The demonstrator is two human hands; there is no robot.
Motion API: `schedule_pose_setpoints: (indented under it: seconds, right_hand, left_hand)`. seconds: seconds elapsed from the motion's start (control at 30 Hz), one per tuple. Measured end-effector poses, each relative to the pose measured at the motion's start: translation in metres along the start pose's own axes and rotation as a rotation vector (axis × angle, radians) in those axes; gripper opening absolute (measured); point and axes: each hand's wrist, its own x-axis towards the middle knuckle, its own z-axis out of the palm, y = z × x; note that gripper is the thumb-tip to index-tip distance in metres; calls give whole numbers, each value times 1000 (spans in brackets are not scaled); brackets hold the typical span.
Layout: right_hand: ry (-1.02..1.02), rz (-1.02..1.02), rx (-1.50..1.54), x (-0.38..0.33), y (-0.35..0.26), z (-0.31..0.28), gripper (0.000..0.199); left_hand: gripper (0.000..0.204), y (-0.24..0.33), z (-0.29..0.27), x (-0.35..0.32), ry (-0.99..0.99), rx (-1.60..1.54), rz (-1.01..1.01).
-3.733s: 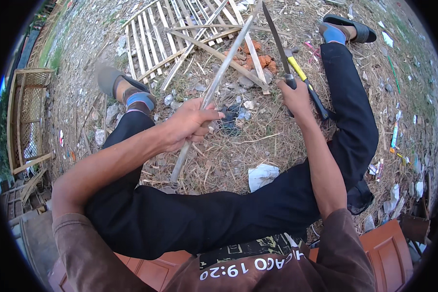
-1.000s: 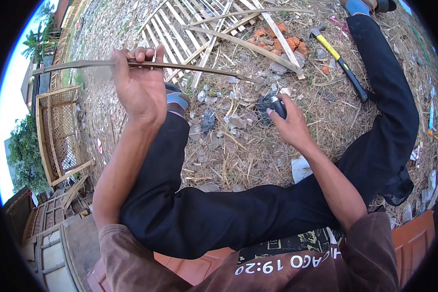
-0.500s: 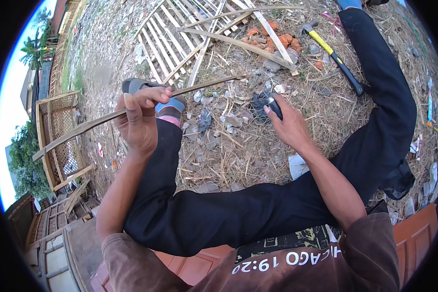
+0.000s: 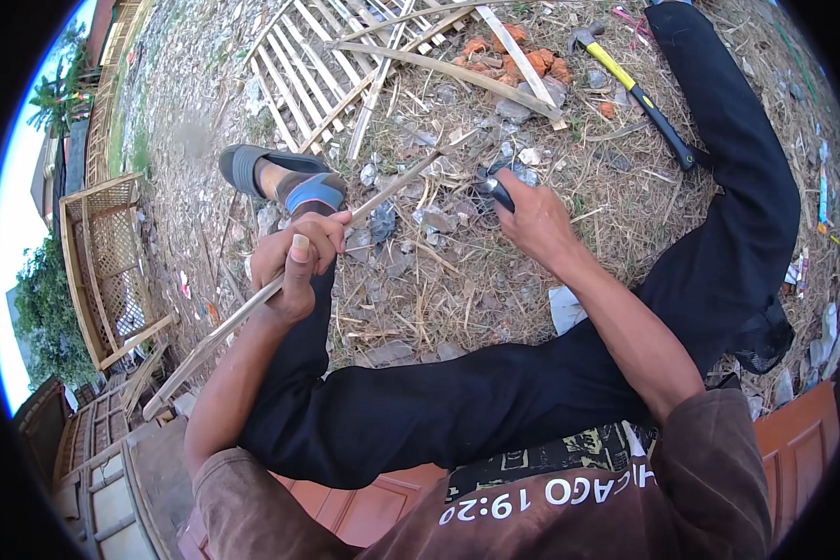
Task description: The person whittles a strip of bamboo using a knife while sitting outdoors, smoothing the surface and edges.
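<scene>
**One slim stick (image 4: 394, 190) gripped aslant above straw-strewn ground (image 4: 420, 317)**

At far left, a wooden frame filled with lattice (image 4: 105, 271) stands beyond the seated person, near a foot in a grey sandal (image 4: 243, 172). The left hand (image 4: 291, 266) is clamped on the stick near its middle, fingers curled around the shaft and thumb pressed against it, nail showing. The stick's long axis runs diagonally: its lower end lies to the left of the person's forearm, and its narrower tip points up and to the right, away from the body. Farther out on the ground, a panel of pale slats (image 4: 322, 70) lies beneath a long board (image 4: 453, 73), near orange-red rubble (image 4: 560, 70). Right of the stick's tip, the right hand (image 4: 538, 219) is closed on a black-handled tool (image 4: 500, 194), its fingers wrapped about the grip; the tool's far end, aimed up and left, is hard to make out. Stick and tool appear near each other but apart. At right, a claw hammer with a yellow-and-black handle (image 4: 637, 95) rests on the ground, head away from the person, its butt beside a dark trouser leg (image 4: 737, 140).
</scene>
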Motion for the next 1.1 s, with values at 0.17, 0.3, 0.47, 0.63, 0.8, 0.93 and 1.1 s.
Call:
schedule_pose_setpoints:
  seconds: [0.17, 0.3, 0.47, 0.63, 0.8, 0.93, 1.1]
  right_hand:
    - [-77, -25, -122, 3, -31, -11, 21]
    - [-48, 59, -124, 3, -10, 1, 25]
    - [-139, -12, -199, 14, -40, -25, 23]
    - [-70, -170, -51, 11, -1, -6, 21]
    - [-179, 90, -97, 7, -14, -18, 27]
    - [-203, -72, 153, 2, -32, -13, 26]
    - [-37, 109, 175, 6, -5, -17, 22]
  left_hand:
    - [48, -8, -1, -6, 122, -14, -56]
    - [45, 1, 4, -1, -62, 57, -6]
    - [45, -11, 8, 4, -80, 62, -12]
    - [45, -3, 14, 8, -107, 87, -8]
    - [48, -1, 14, 0, -89, 112, -62]
    - [48, -10, 14, 2, -37, 52, -83]
    - [41, 5, 14, 22, 367, -306, -34]
